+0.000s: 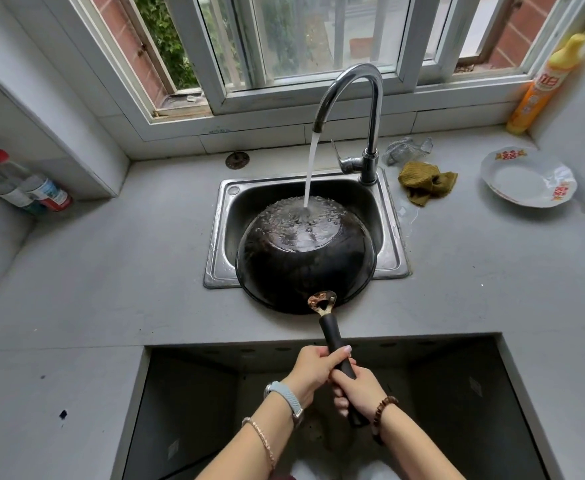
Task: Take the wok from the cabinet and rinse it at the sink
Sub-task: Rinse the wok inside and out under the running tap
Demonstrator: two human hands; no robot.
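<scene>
Both hands, left (313,370) and right (355,388), wrap tight around the big round black iron wok's (305,261) long dark handle (336,344). It looks heavy and wet, so slippery.

Home kitchen — sink (393,237), faucet (370,98), dish soap (544,81).

Black wok (305,261), olive cloth (426,183), white plate (526,178) with red motifs.

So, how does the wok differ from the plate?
The wok is black; the plate is white with red marks. The wok is bottom up over the sink, under running water; the plate lies face up on the counter. The left hand and right hand grip the wok's handle; nothing touches the plate. Both are round.
</scene>
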